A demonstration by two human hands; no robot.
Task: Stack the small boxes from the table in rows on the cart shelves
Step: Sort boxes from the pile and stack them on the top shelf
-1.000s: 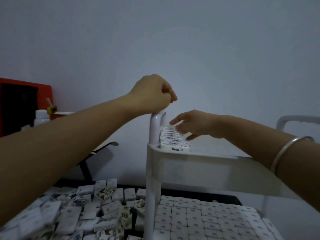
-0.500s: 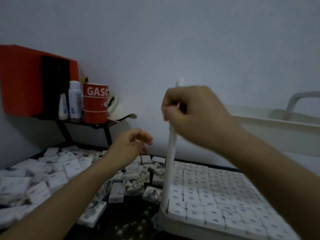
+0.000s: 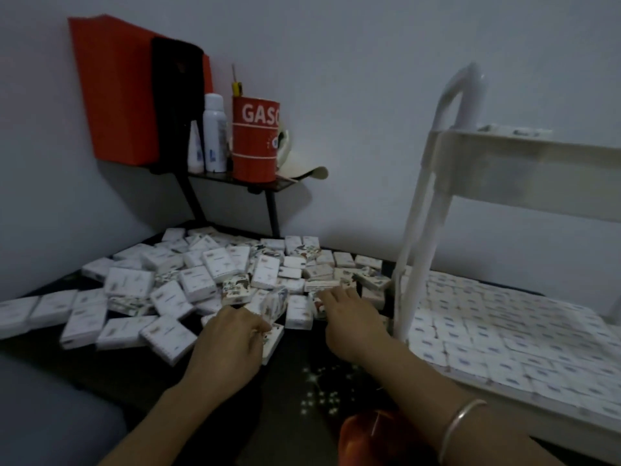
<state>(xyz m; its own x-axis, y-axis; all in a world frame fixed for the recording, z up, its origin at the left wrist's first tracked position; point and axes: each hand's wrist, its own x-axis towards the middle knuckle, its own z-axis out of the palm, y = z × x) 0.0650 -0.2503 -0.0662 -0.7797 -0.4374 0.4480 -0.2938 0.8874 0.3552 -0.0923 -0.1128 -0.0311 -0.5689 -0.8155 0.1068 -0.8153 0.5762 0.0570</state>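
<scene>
**Ana:** Lots of small boxes (image 3: 201, 284) lie in a messy heap on the dark tabletop (image 3: 292, 375). They go from about nine o'clock round to twelve o'clock of the hands. Where do they go?

**Ben:** Onto the cart (image 3: 415, 243), over at three o'clock. Its lower shelf (image 3: 551, 410) is already full of neat rows. Only a few boxes peek over the wall of the top shelf (image 3: 524, 173), so I think that one comes next.

**Ana:** What are the hands doing?

**Ben:** The right hand (image 3: 349, 319) lies flat, with its fingers straight and spread on boxes at the near edge of the heap. The left hand (image 3: 232, 341) has curled fingers that touch one box (image 3: 274, 343) at its two o'clock. It is blurry there, so I cannot tell if that box is really pinched.

**Ana:** Are the boxes hard to pick up?

**Ben:** I don't think so. They look small, light and stiff, like thin card. The faces look smooth, so a flat hand may just slide them. I would put the thumb on one long thin side and the fingers on the other.

**Ana:** Could you take a few at once?

**Ben:** Maybe, if they are squeezed together in a row. Squeeze too softly and the middle ones could drop out. Squeeze too hard and the card could dent.
</scene>
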